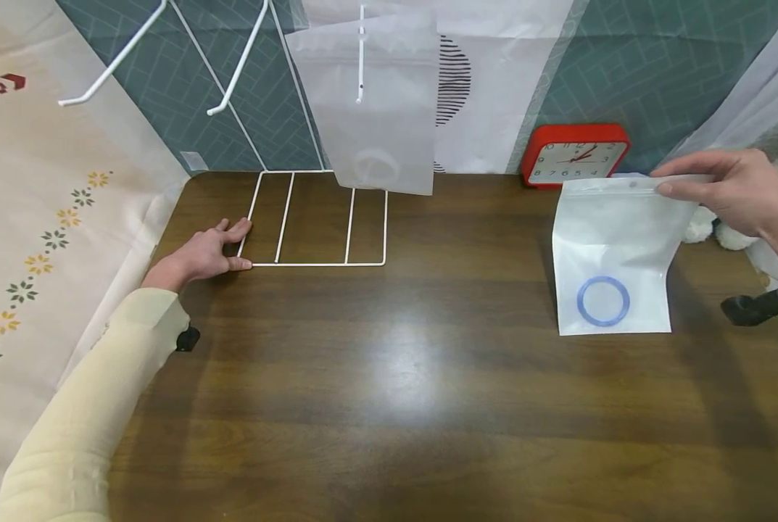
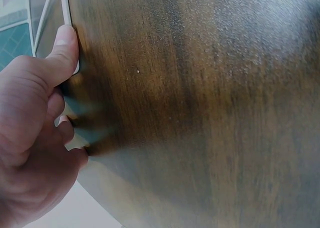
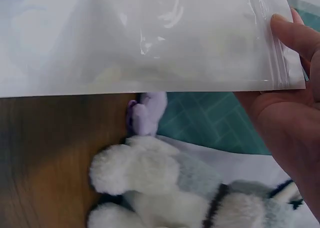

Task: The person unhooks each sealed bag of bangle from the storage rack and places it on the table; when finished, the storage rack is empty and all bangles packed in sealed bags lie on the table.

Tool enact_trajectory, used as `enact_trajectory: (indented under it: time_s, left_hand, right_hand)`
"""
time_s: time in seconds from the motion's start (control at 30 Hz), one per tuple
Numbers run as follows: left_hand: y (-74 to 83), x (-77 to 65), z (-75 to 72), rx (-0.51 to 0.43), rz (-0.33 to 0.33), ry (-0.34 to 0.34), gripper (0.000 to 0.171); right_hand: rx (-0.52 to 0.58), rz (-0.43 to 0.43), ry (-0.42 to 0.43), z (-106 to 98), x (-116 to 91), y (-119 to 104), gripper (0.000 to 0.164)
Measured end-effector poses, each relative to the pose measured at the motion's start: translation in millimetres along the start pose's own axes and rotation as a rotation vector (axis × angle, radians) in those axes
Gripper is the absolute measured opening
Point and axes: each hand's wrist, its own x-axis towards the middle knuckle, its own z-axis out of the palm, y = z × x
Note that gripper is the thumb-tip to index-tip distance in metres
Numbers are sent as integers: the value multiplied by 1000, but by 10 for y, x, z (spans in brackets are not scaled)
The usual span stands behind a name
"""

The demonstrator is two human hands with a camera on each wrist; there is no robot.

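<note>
A white wire display rack (image 1: pixel 320 264) stands at the back left, with bare prongs (image 1: pixel 241 65) sticking out from its upper part. My left hand (image 1: pixel 209 250) holds the near left corner of its base; in the left wrist view the thumb (image 2: pixel 62 53) lies along the wire. From a middle prong of the rack hangs a translucent white pouch (image 1: pixel 382 130). Off to the right, my right hand (image 1: pixel 737 192) pinches the top edge of a second white zip pouch (image 1: pixel 613 225) between thumb and fingers. A blue ring (image 1: pixel 604 301) shows at the lower part of this pouch, which hangs upright.
A red square clock (image 1: pixel 574 154) stands by the back wall, just behind the held pouch. Fluffy plush toys (image 3: pixel 145 168) lie at the right edge of the brown wooden table (image 1: pixel 389 406). Patterned cloth (image 1: pixel 49 239) borders the left side.
</note>
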Motion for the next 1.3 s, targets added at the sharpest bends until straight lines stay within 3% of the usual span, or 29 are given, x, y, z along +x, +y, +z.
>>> enact_trajectory:
  time_s: [0.13, 0.33, 0.57, 0.93, 1.3]
  left_hand:
    - [-7, 2, 7, 3, 23, 12, 90]
    - [-17, -9, 9, 6, 30, 13, 89]
    - [-21, -29, 33, -7, 21, 11, 90]
    - [-3, -11, 25, -6, 20, 15, 88]
    - [-1, 6, -1, -10, 25, 11, 87]
  right_hand:
    - [84, 16, -17, 76, 66, 122, 19]
    - [46, 97, 19, 185, 117, 221, 20]
    - [71, 117, 49, 319, 175, 273, 21]
    - [-69, 148, 16, 464, 274, 354, 36]
    - [-287, 31, 78, 568, 406, 380, 38]
